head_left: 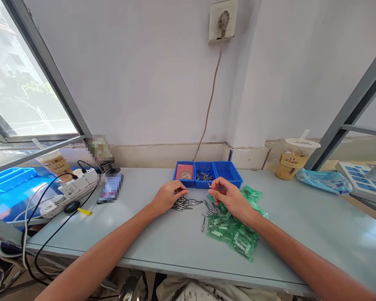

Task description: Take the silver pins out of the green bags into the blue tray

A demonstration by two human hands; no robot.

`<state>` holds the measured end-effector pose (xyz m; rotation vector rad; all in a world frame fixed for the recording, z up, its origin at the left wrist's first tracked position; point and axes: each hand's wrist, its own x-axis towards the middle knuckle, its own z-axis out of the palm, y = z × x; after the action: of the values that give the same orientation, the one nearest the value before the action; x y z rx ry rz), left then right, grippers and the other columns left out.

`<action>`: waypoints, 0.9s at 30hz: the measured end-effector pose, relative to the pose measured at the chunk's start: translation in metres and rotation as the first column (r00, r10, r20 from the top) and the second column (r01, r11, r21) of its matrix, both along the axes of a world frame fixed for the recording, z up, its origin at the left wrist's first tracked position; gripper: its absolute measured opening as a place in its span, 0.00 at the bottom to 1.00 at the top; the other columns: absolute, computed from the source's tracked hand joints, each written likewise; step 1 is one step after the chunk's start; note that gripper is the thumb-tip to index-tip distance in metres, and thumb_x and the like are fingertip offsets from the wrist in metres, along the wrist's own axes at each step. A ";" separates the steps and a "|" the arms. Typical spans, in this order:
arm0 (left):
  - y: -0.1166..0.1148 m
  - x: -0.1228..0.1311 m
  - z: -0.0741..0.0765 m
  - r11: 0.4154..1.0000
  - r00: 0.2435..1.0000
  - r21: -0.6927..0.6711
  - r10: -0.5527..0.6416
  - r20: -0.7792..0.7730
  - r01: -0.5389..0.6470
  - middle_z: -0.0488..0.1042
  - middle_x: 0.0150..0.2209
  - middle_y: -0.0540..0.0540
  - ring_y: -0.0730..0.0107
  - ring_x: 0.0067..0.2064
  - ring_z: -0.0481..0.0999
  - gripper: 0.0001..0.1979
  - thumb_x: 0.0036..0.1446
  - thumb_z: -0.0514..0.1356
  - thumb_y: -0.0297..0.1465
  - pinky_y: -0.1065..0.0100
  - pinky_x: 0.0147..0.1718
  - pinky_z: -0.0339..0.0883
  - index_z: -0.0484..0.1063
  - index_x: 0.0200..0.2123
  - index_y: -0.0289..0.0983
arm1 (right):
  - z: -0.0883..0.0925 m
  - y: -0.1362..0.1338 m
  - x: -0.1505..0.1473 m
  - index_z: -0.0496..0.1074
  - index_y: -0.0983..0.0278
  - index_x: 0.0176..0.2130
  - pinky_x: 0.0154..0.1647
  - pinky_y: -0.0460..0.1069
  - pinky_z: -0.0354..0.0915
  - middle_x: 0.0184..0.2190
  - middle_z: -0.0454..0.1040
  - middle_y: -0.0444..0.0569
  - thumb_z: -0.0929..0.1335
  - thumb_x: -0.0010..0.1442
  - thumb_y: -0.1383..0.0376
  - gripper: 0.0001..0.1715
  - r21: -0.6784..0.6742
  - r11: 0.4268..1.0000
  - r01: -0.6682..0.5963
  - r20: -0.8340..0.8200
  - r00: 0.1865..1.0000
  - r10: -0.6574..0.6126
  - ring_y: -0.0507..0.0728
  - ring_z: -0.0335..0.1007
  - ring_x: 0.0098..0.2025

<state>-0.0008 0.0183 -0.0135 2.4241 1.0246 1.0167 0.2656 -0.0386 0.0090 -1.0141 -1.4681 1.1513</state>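
My left hand (169, 195) is closed, fingertips bent together over a pile of small metal pins (183, 203); what it pinches, if anything, is hidden. Thumb and forefinger of my right hand (227, 197) pinch a tiny pin-like part (209, 185), too small to see well. Below that hand, more metal pins (211, 207) lie loose, and one single pin (203, 224) rests apart. Green plastic bags (233, 232) with small parts inside spread under and beside my right wrist. Behind both hands stands a blue three-part bin (227, 171), with dark pins (203, 175) in its middle compartment.
A reddish packet (184, 172) sits in the bin's left compartment. Rightward are a drink cup (296, 156), a blue-white packet (324, 181) and a white tray (363, 177). At left are a phone (110, 188), a power strip (78, 186), cables and another cup (56, 163).
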 end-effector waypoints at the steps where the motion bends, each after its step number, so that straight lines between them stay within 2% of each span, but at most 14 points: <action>1: 0.000 0.000 0.000 1.000 1.000 0.006 0.010 -0.001 -0.010 0.78 0.35 0.48 0.68 0.36 0.73 0.16 0.70 0.60 0.43 0.67 0.38 0.66 0.77 0.36 0.38 | 0.001 0.000 0.000 0.67 0.59 0.35 0.28 0.48 0.65 0.31 0.65 0.40 0.76 0.56 0.47 0.24 0.004 1.000 -0.003 0.007 1.000 0.003 0.51 0.62 0.27; 6: -0.002 0.001 0.002 0.997 0.997 0.013 0.070 0.017 -0.070 0.76 0.33 0.49 0.67 0.35 0.71 0.16 0.69 0.61 0.43 0.67 0.37 0.65 0.74 0.33 0.38 | 0.003 -0.003 -0.001 0.67 0.58 0.35 0.29 0.50 0.64 0.30 0.66 0.41 0.76 0.55 0.46 0.24 -0.011 1.000 -0.003 0.029 1.000 0.004 0.53 0.63 0.27; 11: -0.002 0.002 0.005 0.989 0.988 -0.066 0.136 0.069 -0.131 0.75 0.30 0.49 0.68 0.32 0.69 0.16 0.66 0.63 0.43 0.68 0.34 0.63 0.73 0.31 0.37 | 0.002 -0.002 0.000 0.67 0.59 0.35 0.29 0.50 0.65 0.30 0.67 0.41 0.76 0.55 0.44 0.26 -0.028 1.000 -0.006 0.029 1.000 0.007 0.53 0.64 0.27; 18: -0.001 0.002 0.003 0.975 0.977 -0.191 0.147 0.154 -0.117 0.76 0.31 0.49 0.68 0.33 0.71 0.16 0.66 0.62 0.43 0.68 0.34 0.64 0.76 0.33 0.37 | 0.001 -0.001 0.000 0.70 0.59 0.37 0.29 0.49 0.65 0.31 0.68 0.41 0.76 0.57 0.45 0.24 -0.044 0.999 -0.008 0.003 1.000 0.009 0.52 0.64 0.27; 27: -0.002 0.003 0.008 0.989 0.990 -0.123 0.089 0.110 -0.076 0.80 0.37 0.46 0.65 0.39 0.76 0.16 0.70 0.57 0.40 0.66 0.39 0.67 0.78 0.36 0.38 | 0.001 -0.002 0.000 0.71 0.60 0.39 0.29 0.49 0.66 0.32 0.71 0.43 0.75 0.56 0.43 0.25 -0.052 0.999 -0.006 -0.009 1.000 0.006 0.52 0.66 0.28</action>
<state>0.0024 0.0166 -0.0052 2.2172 1.1204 1.0770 0.2660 -0.0408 0.0104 -1.0398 -1.4414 1.2024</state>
